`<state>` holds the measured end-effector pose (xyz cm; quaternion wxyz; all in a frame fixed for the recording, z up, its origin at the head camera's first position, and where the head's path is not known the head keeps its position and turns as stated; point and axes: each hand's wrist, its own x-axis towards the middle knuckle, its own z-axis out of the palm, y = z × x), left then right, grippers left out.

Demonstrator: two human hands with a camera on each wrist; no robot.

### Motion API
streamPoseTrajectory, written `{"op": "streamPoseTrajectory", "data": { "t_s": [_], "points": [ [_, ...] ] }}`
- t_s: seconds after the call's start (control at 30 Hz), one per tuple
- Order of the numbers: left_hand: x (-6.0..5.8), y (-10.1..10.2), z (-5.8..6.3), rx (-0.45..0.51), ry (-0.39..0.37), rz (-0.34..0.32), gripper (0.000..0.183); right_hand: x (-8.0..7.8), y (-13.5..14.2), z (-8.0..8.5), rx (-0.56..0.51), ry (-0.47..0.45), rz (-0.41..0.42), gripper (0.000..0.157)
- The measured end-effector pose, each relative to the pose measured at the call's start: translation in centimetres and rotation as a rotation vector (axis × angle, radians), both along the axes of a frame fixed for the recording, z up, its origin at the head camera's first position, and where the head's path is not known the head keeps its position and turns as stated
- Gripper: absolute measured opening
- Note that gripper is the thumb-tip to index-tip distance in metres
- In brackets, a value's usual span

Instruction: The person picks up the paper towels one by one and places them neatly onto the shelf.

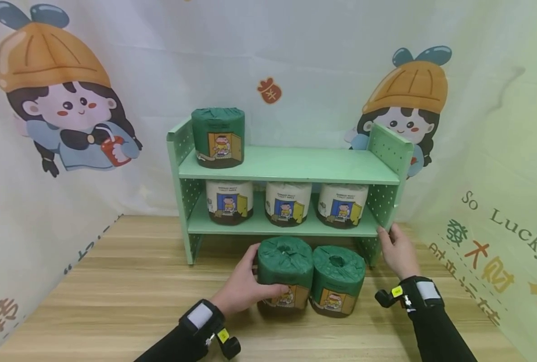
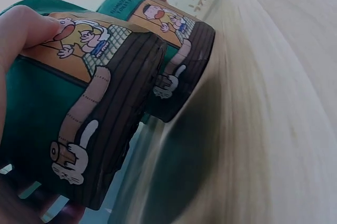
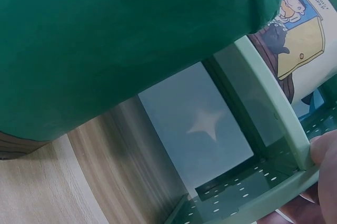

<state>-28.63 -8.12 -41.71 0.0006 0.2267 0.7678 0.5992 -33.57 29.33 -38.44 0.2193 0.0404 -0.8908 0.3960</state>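
From far off, I see my left hand (image 1: 243,284) curled around a green paper roll (image 1: 283,276). Its thumb lies over the front picture and the fingers go round the other side. The roll is in front of the green shelf (image 1: 295,165), leaning up close against a second green roll (image 1: 339,275) on its right. I cannot tell if its bottom touches the wooden table (image 1: 105,306). My right hand (image 1: 398,251) pinches the edge of the shelf's right side.

I think the roll is light and a bit squishy, so a hard squeeze could dent it. The wrap looks thin and crinkly. It may slip a little, or rip if I poke the dip on top. The fat round middle seems the best place to hold, thumb on one side, fingers on the other. The shelf looks hard and stiff.
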Motion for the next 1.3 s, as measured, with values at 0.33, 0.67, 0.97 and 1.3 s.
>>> {"op": "streamPoseTrajectory", "data": {
  "t_s": [0.33, 0.67, 0.97, 1.3],
  "points": [
    [0.6, 0.0, 1.2, 0.001, 0.047, 0.045, 0.097, -0.1, 0.1, -0.2, 0.004, -0.001, -0.003, 0.046],
    [1.2, 0.1, 2.7, 0.087, 0.061, 0.043, 0.097, 0.0, 0.0, -0.1, -0.001, -0.007, -0.008, 0.045],
    [1.8, 0.2, 4.4, 0.178, 0.120, 0.002, 0.094, 0.1, 0.0, 0.0, 0.003, -0.002, -0.015, 0.044],
    [1.4, -0.1, 7.4, 0.182, 0.218, -0.017, 0.089, 0.0, -0.2, 0.0, 0.009, -0.016, -0.037, 0.044]
  ]
}}
